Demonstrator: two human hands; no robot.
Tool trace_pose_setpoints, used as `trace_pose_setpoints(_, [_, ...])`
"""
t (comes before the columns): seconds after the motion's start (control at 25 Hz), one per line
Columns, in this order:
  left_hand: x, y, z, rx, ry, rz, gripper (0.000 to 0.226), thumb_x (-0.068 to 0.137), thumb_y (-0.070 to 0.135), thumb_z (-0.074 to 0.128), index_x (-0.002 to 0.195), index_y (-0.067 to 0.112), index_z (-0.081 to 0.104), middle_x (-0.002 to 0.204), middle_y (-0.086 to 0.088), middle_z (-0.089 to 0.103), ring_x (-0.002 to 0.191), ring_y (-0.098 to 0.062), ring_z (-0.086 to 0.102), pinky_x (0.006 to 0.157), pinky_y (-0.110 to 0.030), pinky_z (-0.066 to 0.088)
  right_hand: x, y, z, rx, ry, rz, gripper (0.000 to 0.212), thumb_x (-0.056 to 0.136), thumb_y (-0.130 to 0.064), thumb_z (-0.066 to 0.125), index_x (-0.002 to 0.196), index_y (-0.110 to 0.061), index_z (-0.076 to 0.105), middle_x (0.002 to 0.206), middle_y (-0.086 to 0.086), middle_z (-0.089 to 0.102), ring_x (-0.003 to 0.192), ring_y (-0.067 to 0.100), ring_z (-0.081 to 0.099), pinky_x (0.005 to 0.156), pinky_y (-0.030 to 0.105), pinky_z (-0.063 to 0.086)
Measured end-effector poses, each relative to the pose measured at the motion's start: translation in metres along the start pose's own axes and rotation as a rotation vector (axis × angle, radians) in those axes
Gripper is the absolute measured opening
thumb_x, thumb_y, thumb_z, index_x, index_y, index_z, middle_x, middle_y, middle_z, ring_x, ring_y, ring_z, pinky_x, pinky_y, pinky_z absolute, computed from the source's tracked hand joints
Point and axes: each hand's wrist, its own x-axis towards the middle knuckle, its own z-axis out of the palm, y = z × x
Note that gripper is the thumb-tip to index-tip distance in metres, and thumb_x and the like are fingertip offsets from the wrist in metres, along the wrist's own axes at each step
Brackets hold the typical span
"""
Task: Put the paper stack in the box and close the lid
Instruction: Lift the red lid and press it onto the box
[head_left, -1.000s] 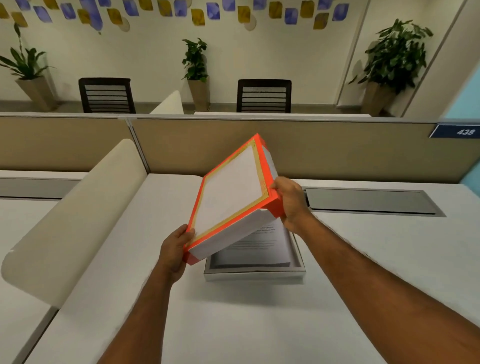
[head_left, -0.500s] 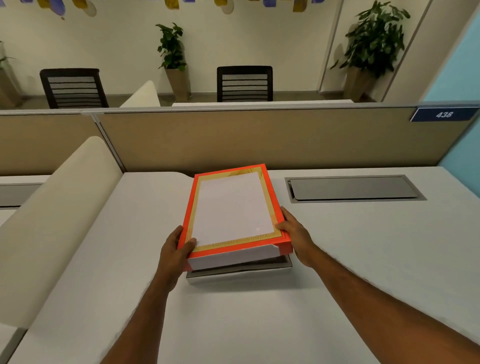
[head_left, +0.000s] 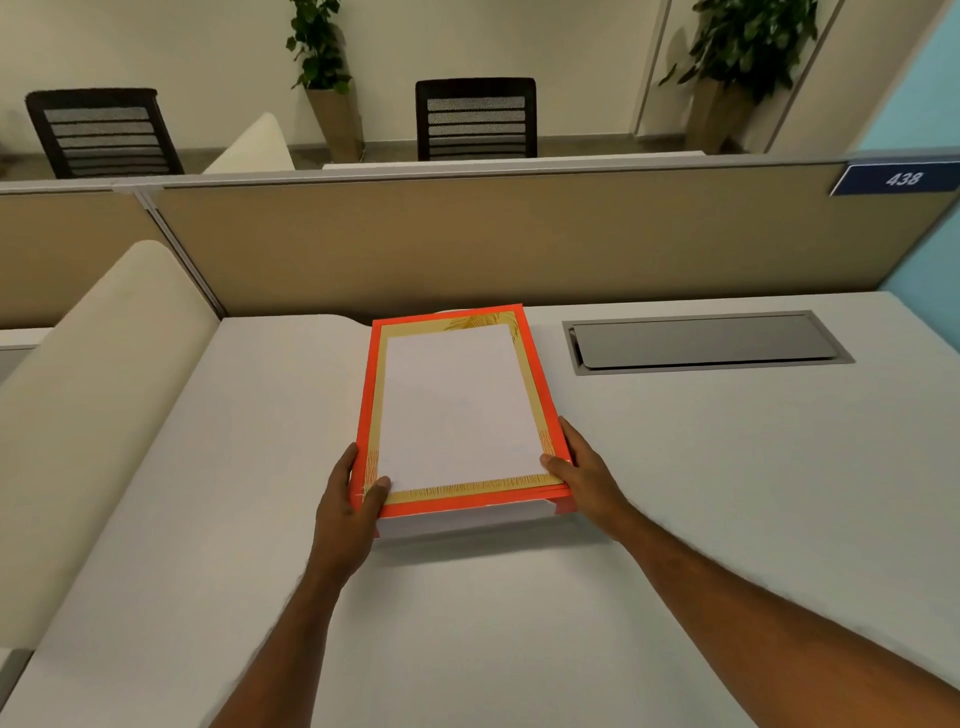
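The lid (head_left: 452, 405), orange-edged with a gold border and a white middle, lies flat on top of the box on the white desk (head_left: 675, 519). Only the box's white front wall (head_left: 467, 519) shows under the lid. The paper stack is hidden inside. My left hand (head_left: 348, 499) grips the lid's near left corner, thumb on top. My right hand (head_left: 582, 478) holds the near right corner, thumb resting on the gold border.
A grey cable hatch (head_left: 706, 343) is set into the desk to the right of the box. A beige partition (head_left: 519, 244) runs behind the desk, with a rounded cream divider (head_left: 88, 395) at the left. Chairs and potted plants stand beyond.
The lid was tilted up above the open box with papers visible; it has come down level and now sits flat over the box, both hands still on its near corners.
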Motion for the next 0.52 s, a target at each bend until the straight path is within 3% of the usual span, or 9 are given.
trace_pose_setpoints(0.12, [-0.003, -0.008, 0.001, 0.063, -0.024, 0.015, 0.065, 0.094, 0.033, 0.056, 0.151, 0.023, 0.027, 0.149, 0.001, 0.041, 0.111, -0.010, 0.050, 0.082, -0.017, 0.048, 0.000, 0.005, -0.004, -0.020, -0.020, -0.009, 0.060, 0.097, -0.025, 0.053, 0.151, -0.028, 0.026, 0.142, -0.002, 0.050, 0.110, 0.015, 0.063, 0.080, 0.024, 0.059])
trace_pose_setpoints(0.24, [-0.008, -0.016, 0.004, 0.112, -0.060, 0.018, 0.071, 0.091, 0.041, 0.053, 0.152, 0.025, 0.022, 0.154, 0.000, 0.037, 0.120, -0.016, 0.050, 0.092, -0.031, 0.049, -0.002, 0.013, -0.005, -0.101, -0.031, 0.006, 0.064, 0.097, -0.031, 0.052, 0.152, -0.031, 0.020, 0.147, -0.004, 0.045, 0.108, 0.011, 0.059, 0.072, 0.012, 0.055])
trace_pose_setpoints(0.36, [-0.012, -0.023, 0.007, 0.131, -0.076, 0.024, 0.077, 0.088, 0.048, 0.050, 0.154, 0.028, 0.016, 0.158, 0.003, 0.029, 0.136, -0.022, 0.042, 0.102, -0.034, 0.043, -0.005, 0.024, -0.003, -0.217, -0.031, -0.014, 0.070, 0.096, -0.037, 0.051, 0.154, -0.030, 0.012, 0.152, -0.005, 0.037, 0.120, 0.009, 0.048, 0.088, 0.017, 0.048])
trace_pose_setpoints(0.52, [-0.011, -0.028, 0.006, 0.182, -0.104, 0.072, 0.079, 0.087, 0.050, 0.052, 0.153, 0.028, 0.015, 0.158, 0.005, 0.027, 0.139, -0.017, 0.036, 0.107, -0.031, 0.035, -0.006, 0.033, -0.004, -0.280, -0.015, -0.090, 0.074, 0.093, -0.042, 0.056, 0.153, -0.027, 0.016, 0.155, -0.007, 0.034, 0.138, 0.015, 0.040, 0.105, 0.023, 0.038])
